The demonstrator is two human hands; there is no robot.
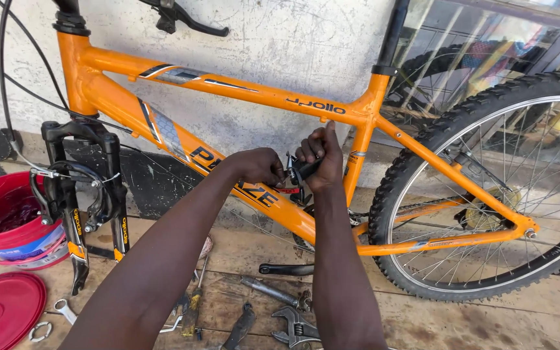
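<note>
Head view. Both of your hands are up at the middle of the orange bicycle frame point(228, 87), where the slanted lower tube meets the upright seat tube. Your left hand point(258, 166) is curled into a closed grip, knuckles up, against a small black part point(301, 174) mounted at that joint. Your right hand point(321, 157) is closed around the same black part from the 3 o'clock side, thumb raised toward the top tube. The two hands sit just beside each other with the black part between them; how the part is fixed to the frame is hidden by your fingers.

The rear wheel point(494, 188) stands at 3 o'clock of your hands, its knobby tyre near the seat tube. The front fork point(76, 194) hangs at 9 o'clock with no wheel in it, the brake arms and cable showing. A black crank arm point(286, 268) lies at 6 o'clock, below the frame.

On the floor: a red bucket point(8, 223) at far 9 o'clock behind the fork, a red lid point(4, 310) at 8 o'clock, a ring spanner point(65, 310) just beside the lid, a screwdriver point(192, 311) between your forearms, and an adjustable wrench point(296, 327) at 6 o'clock, near your right forearm.
</note>
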